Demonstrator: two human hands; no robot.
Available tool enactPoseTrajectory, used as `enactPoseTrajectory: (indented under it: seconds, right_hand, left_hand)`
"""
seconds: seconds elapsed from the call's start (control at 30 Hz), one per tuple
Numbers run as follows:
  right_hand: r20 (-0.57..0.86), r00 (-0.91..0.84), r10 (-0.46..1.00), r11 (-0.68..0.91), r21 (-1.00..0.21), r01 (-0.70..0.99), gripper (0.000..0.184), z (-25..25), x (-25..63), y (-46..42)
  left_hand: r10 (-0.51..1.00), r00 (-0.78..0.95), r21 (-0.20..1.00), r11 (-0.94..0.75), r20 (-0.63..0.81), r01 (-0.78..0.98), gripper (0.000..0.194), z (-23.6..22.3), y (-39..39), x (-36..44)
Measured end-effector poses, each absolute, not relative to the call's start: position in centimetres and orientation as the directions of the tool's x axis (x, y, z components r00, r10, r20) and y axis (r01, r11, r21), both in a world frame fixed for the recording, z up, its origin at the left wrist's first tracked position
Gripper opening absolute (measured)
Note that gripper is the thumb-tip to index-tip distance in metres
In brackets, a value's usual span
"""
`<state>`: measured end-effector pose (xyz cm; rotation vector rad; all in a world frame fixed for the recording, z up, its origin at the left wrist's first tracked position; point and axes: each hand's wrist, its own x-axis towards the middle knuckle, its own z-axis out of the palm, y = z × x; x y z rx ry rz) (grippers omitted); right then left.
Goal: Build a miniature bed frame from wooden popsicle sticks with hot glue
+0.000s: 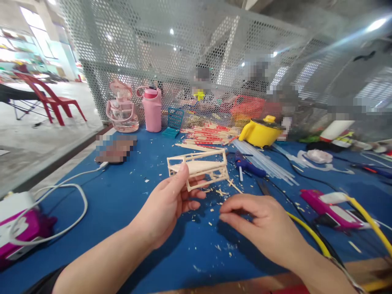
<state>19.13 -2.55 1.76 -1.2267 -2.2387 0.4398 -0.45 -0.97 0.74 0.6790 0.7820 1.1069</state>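
Note:
A small rectangular frame of thin wooden sticks [207, 153], with a flat pale panel inside, is held up over the blue table. My left hand [171, 196] is shut on it, the thumb on the near side and fingers behind and below. To the right, my right hand [260, 224] hovers low above the table, apart from the frame. Its thumb and forefinger are pinched together; anything between them is too small or hidden to make out. Just beyond it lie small wooden offcuts [232, 185]. A blue glue gun [249, 165] rests behind the frame's right end.
Red-tipped sticks [211, 134] and clear glue sticks [268, 161] lie further back, near a yellow pot [260, 132]. A pink bottle [152, 110] stands by the mesh screen [137, 53]. Purple power strips [333, 210] and cables flank the work area. Scraps dot the blue tabletop [122, 220].

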Motion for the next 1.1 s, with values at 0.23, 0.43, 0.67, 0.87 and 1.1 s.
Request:
enactPoseTrajectory:
  seconds: [0.23, 0.43, 0.67, 0.87, 1.1]
  right_hand:
    - [0.500, -0.345, 0.795, 0.598, -0.544, 0.589, 0.013, 3.1, 18.7, -2.8]
    - [0.624, -0.287, 0.727, 0.595, -0.365, 0.716, 0.011, 2.8, 18.3, -2.2]
    - [0.759, -0.351, 0.548, 0.655, -0.128, 0.744, 0.006, 2.3, 17.4, -1.8]
    - [0.718, -0.308, 0.625, 0.601, -0.190, 0.777, 0.005, 2.1, 17.2, -1.6]
    - [0.699, -0.273, 0.661, 0.572, -0.234, 0.786, 0.005, 1.7, 17.5, -1.8]
  left_hand:
    - [0.943, 0.271, 0.803, 0.309, -0.191, -0.509, 0.046, 0.6, -1.3, -0.3]
    - [0.936, 0.305, 0.820, 0.311, -0.176, -0.481, 0.049, 0.4, -1.6, -0.2]
    - [0.934, 0.331, 0.815, 0.293, -0.133, -0.500, 0.049, -0.2, -1.8, 0.0]
    - [0.936, 0.330, 0.839, 0.276, -0.124, -0.469, 0.048, -0.4, -1.9, 0.1]
    - [0.937, 0.322, 0.843, 0.280, -0.136, -0.459, 0.051, -0.3, -2.1, 0.0]
